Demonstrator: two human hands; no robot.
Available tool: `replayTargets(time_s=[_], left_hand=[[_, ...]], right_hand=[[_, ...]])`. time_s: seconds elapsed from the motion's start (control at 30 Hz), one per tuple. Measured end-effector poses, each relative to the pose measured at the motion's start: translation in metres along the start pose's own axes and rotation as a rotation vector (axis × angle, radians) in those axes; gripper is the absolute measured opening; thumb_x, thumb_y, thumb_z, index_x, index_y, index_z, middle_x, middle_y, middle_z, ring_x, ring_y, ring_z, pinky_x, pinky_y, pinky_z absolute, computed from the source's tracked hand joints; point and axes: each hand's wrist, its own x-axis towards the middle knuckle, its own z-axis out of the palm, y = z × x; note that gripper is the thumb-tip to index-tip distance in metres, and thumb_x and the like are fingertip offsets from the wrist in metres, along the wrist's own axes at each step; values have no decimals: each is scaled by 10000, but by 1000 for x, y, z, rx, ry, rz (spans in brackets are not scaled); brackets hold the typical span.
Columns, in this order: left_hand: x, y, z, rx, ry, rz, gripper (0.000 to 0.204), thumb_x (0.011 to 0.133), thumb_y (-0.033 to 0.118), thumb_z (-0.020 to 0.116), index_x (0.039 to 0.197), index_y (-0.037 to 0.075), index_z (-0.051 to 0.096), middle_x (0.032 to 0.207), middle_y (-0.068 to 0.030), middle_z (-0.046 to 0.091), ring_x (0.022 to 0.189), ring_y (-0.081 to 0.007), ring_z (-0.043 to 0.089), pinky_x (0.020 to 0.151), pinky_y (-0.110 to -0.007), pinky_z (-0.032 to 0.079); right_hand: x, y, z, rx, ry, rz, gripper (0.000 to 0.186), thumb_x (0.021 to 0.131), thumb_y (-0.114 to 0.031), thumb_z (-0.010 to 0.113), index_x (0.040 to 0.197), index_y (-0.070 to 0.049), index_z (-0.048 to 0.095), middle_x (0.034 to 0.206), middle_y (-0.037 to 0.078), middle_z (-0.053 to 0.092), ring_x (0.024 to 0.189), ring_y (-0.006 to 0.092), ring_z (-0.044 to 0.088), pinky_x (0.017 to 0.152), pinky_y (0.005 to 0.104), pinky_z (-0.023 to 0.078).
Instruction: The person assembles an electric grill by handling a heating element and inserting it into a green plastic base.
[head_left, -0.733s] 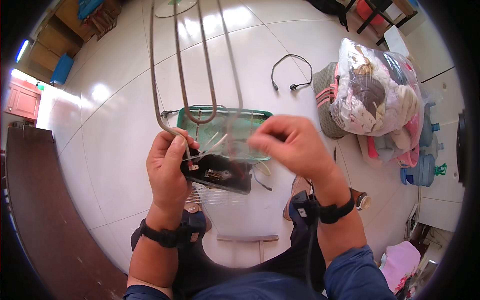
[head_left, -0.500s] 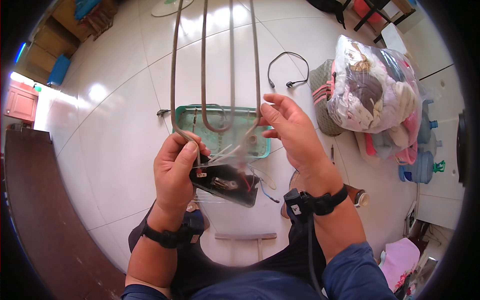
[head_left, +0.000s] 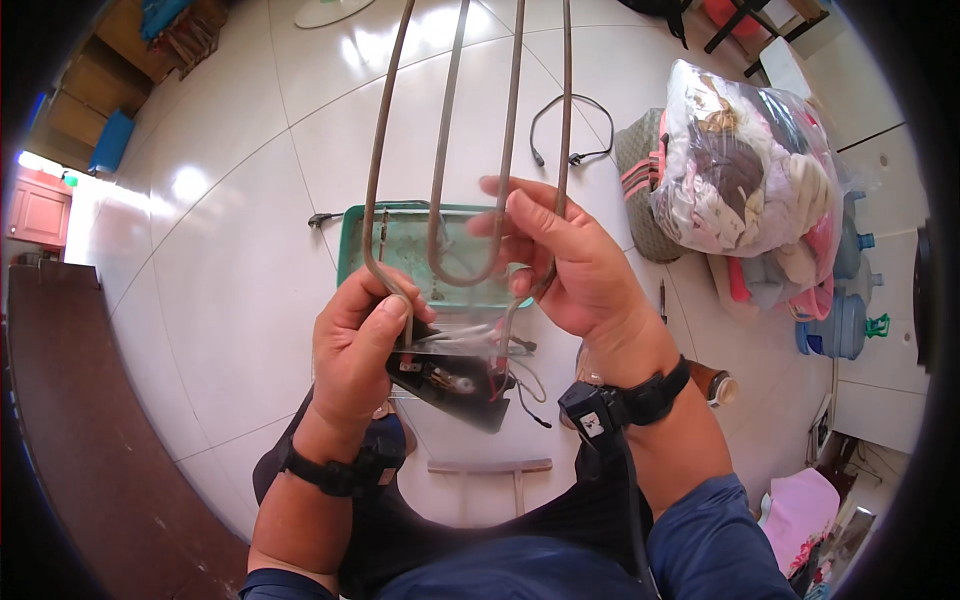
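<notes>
A bent grey metal heating element (head_left: pixel 379 150) rises in long parallel rods, with a U-shaped bend near the middle. My left hand (head_left: pixel 365 325) is closed on its left bend, thumb on top. Below the hand, the rod ends meet an open black housing (head_left: pixel 455 385) with red, white and blue wires and small metal parts inside. My right hand (head_left: pixel 575 245) is open beside the right rod, fingers apart and partly blurred; the rod crosses the hand. Whether the fingers touch the rod is hard to tell. A teal tray (head_left: pixel 345 250) lies on the floor beyond.
A black power cord (head_left: pixel 572 100) lies coiled on the tiled floor, and another plug (head_left: pixel 318 220) sits left of the tray. At right stand a clear bag of clothes (head_left: pixel 745 160) and blue water bottles (head_left: pixel 848 328). A dark wooden bench (head_left: pixel 70 400) runs along the left.
The heating element and black housing have tilted, the rods shifting right. My right hand has moved a little left, across the rods. The left hand keeps its grip.
</notes>
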Motion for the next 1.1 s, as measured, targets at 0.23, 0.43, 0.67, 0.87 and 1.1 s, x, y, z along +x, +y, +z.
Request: replayTargets(time_s=[0.23, 0.43, 0.67, 0.87, 1.1], left_hand=[[3, 0, -2, 63, -8, 99, 271, 1024, 254, 496, 1070, 1, 581, 926, -64, 589, 838, -137, 596, 778, -278, 491], [7, -4, -9, 82, 80, 207, 565, 1048, 531, 379, 1247, 21, 514, 919, -81, 595, 852, -155, 609, 763, -279, 516], [11, 2, -11, 11, 238, 194, 554, 1044, 541, 384, 1239, 41, 524, 999, -85, 578, 913, -164, 596, 768, -287, 538], [14, 3, -12, -148, 263, 185, 546, 1040, 543, 394, 1213, 46, 540, 977, -77, 586, 910, -168, 603, 798, -305, 538], [15, 1, -11, -236, 280, 168, 527, 1040, 539, 399, 1186, 54, 545, 964, -70, 590, 907, -171, 604, 786, -311, 546]], right_hand=[[-3, 4, -4, -73, -120, -28, 374, 957, -202, 667, 1296, -66, 587, 965, 51, 686, 843, 139, 655, 607, 236, 480], [-6, 19, -5, 77, -42, -155, 329, 966, -181, 658, 1276, -83, 604, 953, 41, 708, 839, 144, 676, 644, 254, 484], [-7, 29, -3, 159, 35, -199, 247, 970, -166, 659, 1212, -114, 655, 926, 26, 733, 804, 120, 685, 659, 240, 489], [-7, 42, -2, 182, 13, -123, 242, 969, -183, 664, 1206, -136, 658, 937, 5, 732, 818, 95, 678, 669, 228, 483], [-4, 52, -1, 184, 47, -121, 234, 966, -201, 672, 1192, -140, 664, 962, 4, 726, 836, 89, 668, 703, 226, 491]])
